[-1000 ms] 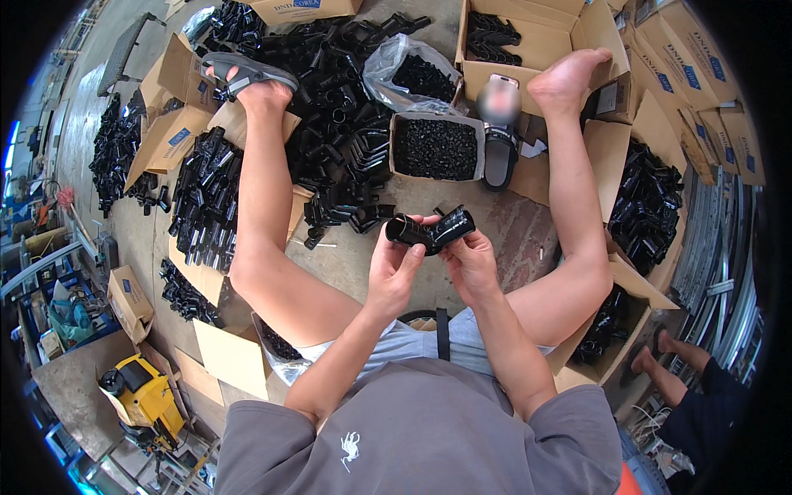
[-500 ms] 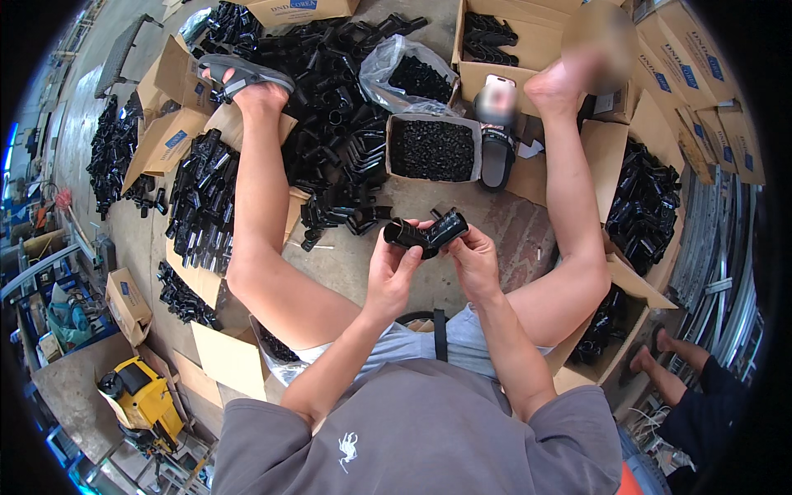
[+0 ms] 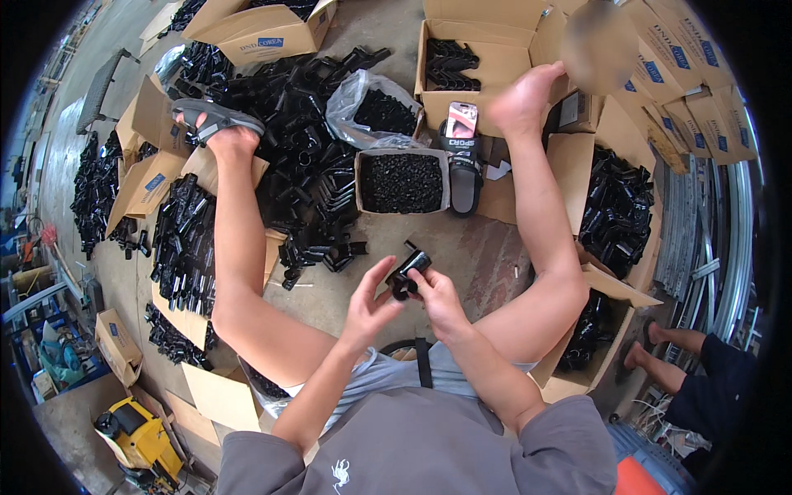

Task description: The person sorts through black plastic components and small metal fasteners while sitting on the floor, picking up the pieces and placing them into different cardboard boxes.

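Between my knees, my right hand (image 3: 441, 304) grips a black, glossy pipe fitting (image 3: 407, 272), its fingers and thumb around the right side. The fitting stands tilted, with a round open end toward me and a narrow part sticking up at the top. My left hand (image 3: 369, 312) is at the fitting's left side, fingers stretched and apart. Whether its fingertips still touch the fitting I cannot tell. Beyond my hands stands a small carton of tiny black pieces (image 3: 404, 183). A loose heap of similar black fittings (image 3: 301, 157) spreads to its left.
A clear plastic bag (image 3: 351, 107) with small black parts sits behind the carton. A phone (image 3: 462, 120) rests on a loose sandal (image 3: 466, 181). Open cartons (image 3: 474, 59) of black parts surround my legs. A yellow machine (image 3: 144, 437) is at left; another person's legs (image 3: 660, 363) show at right.
My left hand has loosened from the fitting and opened. The fitting has turned more upright in my right hand. The whole view has shifted slightly, with the carton appearing lower and further left.
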The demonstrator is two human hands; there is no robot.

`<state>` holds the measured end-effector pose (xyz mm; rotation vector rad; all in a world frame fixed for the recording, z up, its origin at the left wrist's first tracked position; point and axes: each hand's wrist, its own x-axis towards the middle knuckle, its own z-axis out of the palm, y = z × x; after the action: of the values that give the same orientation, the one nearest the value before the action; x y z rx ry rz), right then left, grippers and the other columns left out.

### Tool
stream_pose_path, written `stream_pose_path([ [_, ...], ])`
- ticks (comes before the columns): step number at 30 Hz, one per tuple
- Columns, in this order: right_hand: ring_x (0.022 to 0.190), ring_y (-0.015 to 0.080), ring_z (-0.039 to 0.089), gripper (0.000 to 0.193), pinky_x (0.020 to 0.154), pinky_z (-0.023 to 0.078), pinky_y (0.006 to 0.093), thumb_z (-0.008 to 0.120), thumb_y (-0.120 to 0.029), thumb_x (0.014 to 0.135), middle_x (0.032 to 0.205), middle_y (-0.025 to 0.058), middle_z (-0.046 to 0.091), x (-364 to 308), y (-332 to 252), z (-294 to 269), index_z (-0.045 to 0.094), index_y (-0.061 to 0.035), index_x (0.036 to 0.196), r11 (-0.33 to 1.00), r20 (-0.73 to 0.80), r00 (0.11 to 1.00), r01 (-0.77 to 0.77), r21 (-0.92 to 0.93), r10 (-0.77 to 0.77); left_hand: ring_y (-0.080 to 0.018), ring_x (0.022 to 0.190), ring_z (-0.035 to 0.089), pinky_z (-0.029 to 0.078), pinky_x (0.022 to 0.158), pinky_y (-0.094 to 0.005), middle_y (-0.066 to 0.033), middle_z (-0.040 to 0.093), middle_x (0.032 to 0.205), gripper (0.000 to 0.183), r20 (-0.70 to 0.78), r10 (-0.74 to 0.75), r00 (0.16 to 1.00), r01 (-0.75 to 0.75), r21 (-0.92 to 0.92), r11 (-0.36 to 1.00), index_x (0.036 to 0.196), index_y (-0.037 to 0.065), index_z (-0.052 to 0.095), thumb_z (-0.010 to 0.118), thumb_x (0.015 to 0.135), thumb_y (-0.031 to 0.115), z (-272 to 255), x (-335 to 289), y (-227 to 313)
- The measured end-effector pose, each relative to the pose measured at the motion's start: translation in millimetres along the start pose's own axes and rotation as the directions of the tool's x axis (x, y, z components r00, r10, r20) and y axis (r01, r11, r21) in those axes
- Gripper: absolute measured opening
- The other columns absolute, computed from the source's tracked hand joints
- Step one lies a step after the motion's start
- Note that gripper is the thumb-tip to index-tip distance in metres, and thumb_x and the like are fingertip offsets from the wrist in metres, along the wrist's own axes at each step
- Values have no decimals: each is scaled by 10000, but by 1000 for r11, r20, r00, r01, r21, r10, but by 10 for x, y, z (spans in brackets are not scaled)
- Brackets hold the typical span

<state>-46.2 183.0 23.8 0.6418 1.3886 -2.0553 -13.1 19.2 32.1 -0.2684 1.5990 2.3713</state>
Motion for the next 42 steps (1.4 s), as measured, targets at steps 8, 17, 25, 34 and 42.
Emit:
stream_pose_path([
  [8, 949, 178, 658, 243, 847, 523, 298, 761, -101, 919, 1107, 114, 651, 320, 113, 33, 726, 29, 1122, 886, 133, 976, 214, -412, -174, -111, 1057, 678, 547, 866, -274, -14, 708, 1195, 454, -20, -489, 872, 467, -265, 844, 1436, 69, 596, 601, 1067, 332, -369, 280, -186],
  [17, 902, 150, 652, 246, 757, 562, 290, 809, -95, 886, 1049, 76, 639, 574, 188, 203, 737, 30, 1086, 825, 124, 943, 331, -458, -310, -111, 932, 705, 592, 793, -268, -32, 717, 1075, 307, -277, -358, 892, 247, -365, 898, 1307, 67, 625, 595, 1074, 263, -364, 326, -203],
  [25, 885, 140, 668, 312, 668, 560, 293, 887, -116, 791, 928, 66, 671, 905, 133, 211, 674, 10, 982, 848, 168, 969, 242, -471, -183, -134, 943, 696, 585, 839, -279, -32, 701, 1089, 284, -144, -447, 883, 325, -500, 803, 1283, 79, 603, 575, 1076, 272, -629, 452, -239],
  [34, 960, 149, 676, 397, 866, 556, 315, 826, -114, 858, 1049, 46, 711, 1307, -496, 163, 646, -39, 1204, 836, 483, 844, 80, -542, 233, -114, 958, 672, 546, 847, -307, -3, 688, 1060, 211, 29, -462, 887, 390, -585, 711, 1212, 136, 609, 641, 1046, 261, -803, 489, -145],
  [42, 1034, 415, 698, 197, 890, 569, 514, 728, -105, 855, 1087, 196, 714, 2173, -371, -75, 711, -25, 1034, -92, 30, 894, -13, -996, -446, -126, 1026, 655, 543, 920, -334, -51, 702, 1159, 259, -65, -487, 871, 331, -655, 679, 1246, 155, 579, 652, 1041, 294, -764, 532, -277],
])
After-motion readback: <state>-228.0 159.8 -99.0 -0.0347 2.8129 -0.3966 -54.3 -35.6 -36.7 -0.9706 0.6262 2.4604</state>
